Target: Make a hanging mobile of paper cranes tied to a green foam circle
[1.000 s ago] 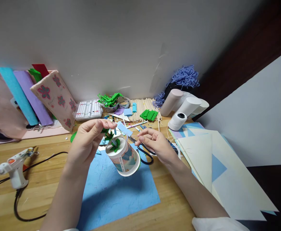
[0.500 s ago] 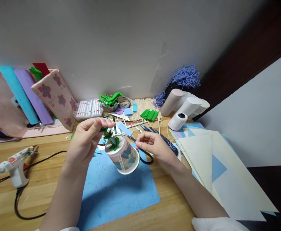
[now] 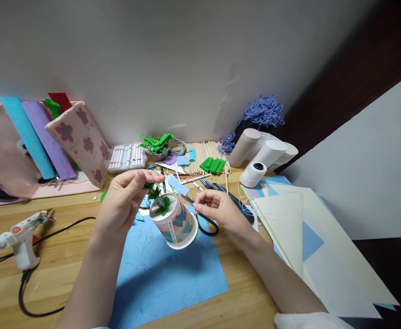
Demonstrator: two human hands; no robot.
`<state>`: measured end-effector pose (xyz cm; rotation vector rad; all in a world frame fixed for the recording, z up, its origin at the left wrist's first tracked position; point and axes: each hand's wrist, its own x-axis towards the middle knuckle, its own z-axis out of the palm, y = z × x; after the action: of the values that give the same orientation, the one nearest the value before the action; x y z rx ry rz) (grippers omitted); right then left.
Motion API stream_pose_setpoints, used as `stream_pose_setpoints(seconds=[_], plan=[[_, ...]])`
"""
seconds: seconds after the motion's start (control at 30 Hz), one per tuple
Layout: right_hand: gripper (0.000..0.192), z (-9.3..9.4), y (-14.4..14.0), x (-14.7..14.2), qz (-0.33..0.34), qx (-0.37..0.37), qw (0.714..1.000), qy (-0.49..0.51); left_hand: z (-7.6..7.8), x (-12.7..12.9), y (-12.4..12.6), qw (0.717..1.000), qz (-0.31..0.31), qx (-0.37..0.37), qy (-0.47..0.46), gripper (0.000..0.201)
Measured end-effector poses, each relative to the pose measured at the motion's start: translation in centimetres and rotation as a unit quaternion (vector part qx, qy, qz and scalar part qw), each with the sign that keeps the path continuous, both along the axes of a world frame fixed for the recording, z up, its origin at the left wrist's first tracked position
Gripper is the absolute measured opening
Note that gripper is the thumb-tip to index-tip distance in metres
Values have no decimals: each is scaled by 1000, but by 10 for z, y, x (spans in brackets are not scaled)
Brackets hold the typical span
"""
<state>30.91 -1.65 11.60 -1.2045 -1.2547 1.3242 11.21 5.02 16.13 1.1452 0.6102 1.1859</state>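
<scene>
Cup (image 3: 180, 227), middle of the frame: hung tilted, base up, above blue sheet (image 3: 173, 292). Left hand (image 3: 126, 194), just up and left: pinched leafy strand (image 3: 154, 193). Right hand (image 3: 219, 208), right of centre: pressed fingertips together; on what, could not tell. Leaves (image 3: 163, 205) at the base: apparently already fixed. Green pieces (image 3: 212, 165), upper middle: lay apparently unused.

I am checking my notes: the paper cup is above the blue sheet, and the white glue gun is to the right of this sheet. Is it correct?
No: the head view shows the glue gun left of the blue sheet; the paper cup is above this sheet.
</scene>
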Motion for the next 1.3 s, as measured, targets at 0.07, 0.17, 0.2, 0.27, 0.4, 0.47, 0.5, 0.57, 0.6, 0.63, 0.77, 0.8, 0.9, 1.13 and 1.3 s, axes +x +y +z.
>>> stream_pose_setpoints(seconds=[0.07, 0.17, 0.2, 0.27, 0.4, 0.47, 0.5, 0.57, 0.6, 0.63, 0.77, 0.8, 0.9, 1.13, 1.3], plan=[[21, 3, 0, 1, -9, 7, 1000, 3, -2, -1, 2, 1000, 8, -15, 9, 19], [20, 11, 0, 8, -37, 26, 999, -5, -7, -4, 7, 998, 16, -48, 24, 22], [19, 14, -1, 13, -50, 35, 998, -11, -9, -5, 10, 998, 16, -57, 31, 23], [18, 19, -2, 23, -79, 59, 995, -23, -13, -5, 17, 996, 12, -74, 37, 25], [17, 31, -9, 46, -147, 108, 982, -51, -20, 10, 48, 992, -3, -117, -44, 18], [17, 36, -13, 53, -167, 120, 976, -66, -23, 29, 68, 983, -8, -161, -91, 13], [16, 38, -15, 56, -171, 125, 975, -73, -26, 40, 79, 977, -16, -191, -97, 13], [15, 41, -17, 58, -175, 135, 972, -85, -33, 66, 99, 967, -23, -237, -88, 15], [15, 42, -18, 58, -176, 141, 970, -91, -38, 79, 107, 964, -15, -255, -73, 14], [15, 43, -18, 58, -177, 145, 969, -96, -45, 91, 115, 962, -13, -266, -59, 13], [15, 43, -17, 56, -174, 146, 968, -105, -78, 130, 136, 952, 17, -305, -18, 11], [15, 44, -17, 56, -172, 145, 969, -104, -85, 137, 139, 950, 23, -311, -7, 13], [16, 44, -16, 55, -157, 145, 972, -93, -96, 151, 144, 949, 30, -314, 24, 29], [18, 37, -9, 53, -137, 143, 978, -69, -97, 150, 139, 953, 37, -271, 130, 31], [19, 35, -6, 49, -133, 130, 978, -91, -88, 137, 133, 961, 66, -166, 213, 30]])
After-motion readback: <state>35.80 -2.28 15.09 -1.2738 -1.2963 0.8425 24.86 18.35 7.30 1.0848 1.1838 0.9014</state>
